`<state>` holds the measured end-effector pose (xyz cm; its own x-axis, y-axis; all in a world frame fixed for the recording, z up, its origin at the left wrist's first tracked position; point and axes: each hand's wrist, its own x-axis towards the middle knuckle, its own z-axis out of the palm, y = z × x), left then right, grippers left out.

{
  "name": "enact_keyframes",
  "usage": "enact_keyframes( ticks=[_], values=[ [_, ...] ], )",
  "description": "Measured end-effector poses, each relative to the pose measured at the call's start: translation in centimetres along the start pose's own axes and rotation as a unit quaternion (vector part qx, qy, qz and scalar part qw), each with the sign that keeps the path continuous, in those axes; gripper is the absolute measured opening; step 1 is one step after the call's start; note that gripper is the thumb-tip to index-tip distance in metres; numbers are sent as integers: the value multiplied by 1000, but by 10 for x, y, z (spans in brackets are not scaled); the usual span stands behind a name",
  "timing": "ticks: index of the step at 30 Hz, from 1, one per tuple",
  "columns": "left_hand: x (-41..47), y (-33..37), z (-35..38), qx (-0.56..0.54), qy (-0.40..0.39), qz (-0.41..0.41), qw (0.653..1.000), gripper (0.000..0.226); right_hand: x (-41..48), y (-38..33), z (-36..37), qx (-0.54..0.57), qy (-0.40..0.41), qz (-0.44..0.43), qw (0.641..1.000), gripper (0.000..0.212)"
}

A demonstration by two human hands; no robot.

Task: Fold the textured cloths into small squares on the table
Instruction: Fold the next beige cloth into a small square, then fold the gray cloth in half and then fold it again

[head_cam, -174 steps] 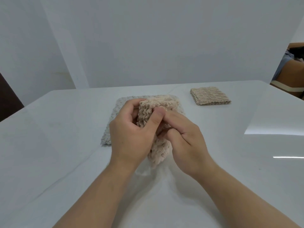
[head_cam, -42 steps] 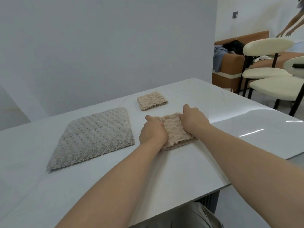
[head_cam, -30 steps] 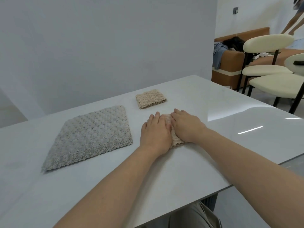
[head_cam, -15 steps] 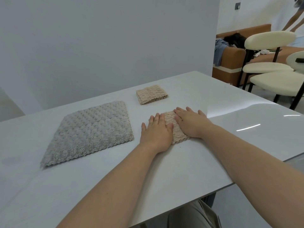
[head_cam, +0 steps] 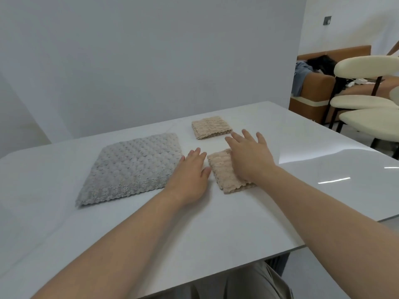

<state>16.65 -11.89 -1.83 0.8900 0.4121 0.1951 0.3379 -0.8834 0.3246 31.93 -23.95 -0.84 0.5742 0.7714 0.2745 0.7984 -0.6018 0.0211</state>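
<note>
A beige textured cloth [head_cam: 224, 172] lies folded into a small square near the middle of the white table [head_cam: 151, 229]. My right hand [head_cam: 249, 156] hovers flat over its right half, fingers spread, holding nothing. My left hand [head_cam: 191, 174] is open just left of that cloth, between it and a large grey bumpy cloth [head_cam: 133, 167] that lies spread flat. A second folded beige cloth [head_cam: 210, 127] sits farther back, just beyond my right fingertips.
The table's right edge and front edge are close. Cream chairs [head_cam: 367, 104] stand to the right of the table, with a brown sofa [head_cam: 313, 91] behind them. A plain white wall runs behind the table.
Both hands have come off the folded beige cloth: the left slid left toward the grey cloth, the right lifted and reached forward. The cloth stays folded on the table.
</note>
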Motion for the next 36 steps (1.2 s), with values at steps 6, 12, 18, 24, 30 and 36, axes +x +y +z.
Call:
enact_keyframes(
  ticks=[6, 12, 18, 24, 30, 36],
  values=[
    [-51, -81, -52, 51, 32, -29, 998, 46, 6, -93, -13, 84, -19, -192, 978, 33],
    [-86, -148, -89, 43, 91, -87, 991, 26, 15, -161, 3, 134, -38, -204, 969, 17],
    [-100, -182, -85, -28, 86, -126, 988, 30, 14, -171, 18, 162, -13, -182, 970, 32],
    [-100, -191, -82, -38, 88, -99, 990, 31, 10, -168, 25, 192, -11, -210, 959, 44],
    [-101, -184, -80, -49, 141, -97, 984, 20, 6, -168, 23, 212, 14, -208, 955, 38],
    [-99, -180, -80, -45, 218, -90, 971, 20, 6, -171, 22, 209, 51, -184, 959, 40]
  ],
)
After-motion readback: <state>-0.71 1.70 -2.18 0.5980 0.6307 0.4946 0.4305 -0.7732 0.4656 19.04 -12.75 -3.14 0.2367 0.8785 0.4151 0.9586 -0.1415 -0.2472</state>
